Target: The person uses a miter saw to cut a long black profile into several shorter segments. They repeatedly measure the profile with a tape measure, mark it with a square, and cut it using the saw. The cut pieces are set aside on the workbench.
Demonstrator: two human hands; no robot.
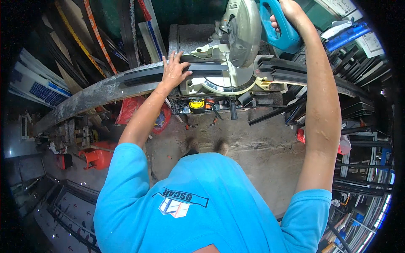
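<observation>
A miter saw (223,82) stands on the bench ahead of me, its pale round blade guard (248,36) raised above the turntable. My right hand (289,12) is wrapped around the saw's teal handle (278,31); part of the hand is cut off by the picture's upper edge. A long dark grey profile (206,67) lies across the saw base along the fence. Flat on this profile, left of the blade, rests my left hand (174,71), its fingers spread. The blade is mostly hidden by the guard.
More dark profiles (282,71) lie right of the blade. Below the saw sits a yellow and black tape measure (197,104) on a cluttered shelf. Strips and bars lean behind the bench at left. A red object (95,157) stands on the floor at left; stacked profiles (363,111) crowd the right.
</observation>
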